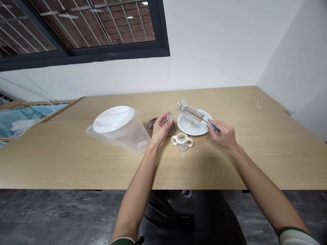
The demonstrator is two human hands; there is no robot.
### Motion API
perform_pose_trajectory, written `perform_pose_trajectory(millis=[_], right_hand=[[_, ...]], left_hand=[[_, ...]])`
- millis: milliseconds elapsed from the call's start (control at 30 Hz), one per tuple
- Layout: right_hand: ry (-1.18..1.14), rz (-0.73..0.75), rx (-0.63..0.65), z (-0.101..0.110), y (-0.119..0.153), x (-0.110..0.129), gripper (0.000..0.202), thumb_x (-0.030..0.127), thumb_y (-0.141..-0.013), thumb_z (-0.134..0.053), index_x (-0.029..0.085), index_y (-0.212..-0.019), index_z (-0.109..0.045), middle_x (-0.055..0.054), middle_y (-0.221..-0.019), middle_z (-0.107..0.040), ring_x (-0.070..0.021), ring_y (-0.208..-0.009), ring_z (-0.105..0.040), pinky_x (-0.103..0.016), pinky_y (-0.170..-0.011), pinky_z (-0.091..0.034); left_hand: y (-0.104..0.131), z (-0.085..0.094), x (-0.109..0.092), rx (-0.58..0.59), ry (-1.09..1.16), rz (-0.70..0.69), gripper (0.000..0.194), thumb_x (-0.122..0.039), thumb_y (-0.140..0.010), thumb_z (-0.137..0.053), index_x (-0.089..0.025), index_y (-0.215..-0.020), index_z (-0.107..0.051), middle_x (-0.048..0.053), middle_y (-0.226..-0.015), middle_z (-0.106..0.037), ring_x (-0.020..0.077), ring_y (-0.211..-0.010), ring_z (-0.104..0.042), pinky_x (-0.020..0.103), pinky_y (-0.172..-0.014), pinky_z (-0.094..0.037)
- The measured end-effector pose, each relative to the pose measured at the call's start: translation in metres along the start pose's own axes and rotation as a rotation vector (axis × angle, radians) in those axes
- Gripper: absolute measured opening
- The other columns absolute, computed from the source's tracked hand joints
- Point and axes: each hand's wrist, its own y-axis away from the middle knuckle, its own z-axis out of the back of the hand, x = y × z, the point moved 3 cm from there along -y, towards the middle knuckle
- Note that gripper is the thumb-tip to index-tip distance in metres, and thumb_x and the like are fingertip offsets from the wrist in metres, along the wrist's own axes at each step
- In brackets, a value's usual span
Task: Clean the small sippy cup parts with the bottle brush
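Note:
My left hand (161,128) pinches a small clear bottle nipple (170,117) between thumb and fingers, above a round metal dish (172,131). In my right hand (222,133) is a bottle brush (192,112), gripped by its blue handle, its pale bristles pointing left over a white plate (205,129). The bristles and the nipple are close but look apart. On the plate rests a small white ring (191,123). A clear baby bottle (183,147) with two white handles stands upright in front of the plate, its mouth uncovered. My left hand hides part of the metal dish.
Left of my left hand stands a large translucent pitcher (122,140) with a white lid (114,119). A thin white strip (259,104) lies at the far right of the wooden table (76,163). A white wall and a barred window (102,27) border the back.

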Motion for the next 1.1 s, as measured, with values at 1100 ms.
perform_pose_trajectory(millis=[1100], right_hand=[[0.026,0.001,-0.035,0.0023,-0.0015,-0.0001,0.023,0.024,-0.098,-0.062,0.011,-0.108,-0.077,-0.005,-0.076,-0.076,-0.0128,-0.060,-0.065,-0.026,-0.056,-0.045]], left_hand=[[0.0040,-0.0052,-0.0079,0.007,-0.094,-0.138,0.052,-0.043,-0.074,-0.089,-0.019,-0.116,-0.070,0.013,-0.124,-0.072,0.0264,-0.097,-0.078,0.045,-0.097,-0.060]])
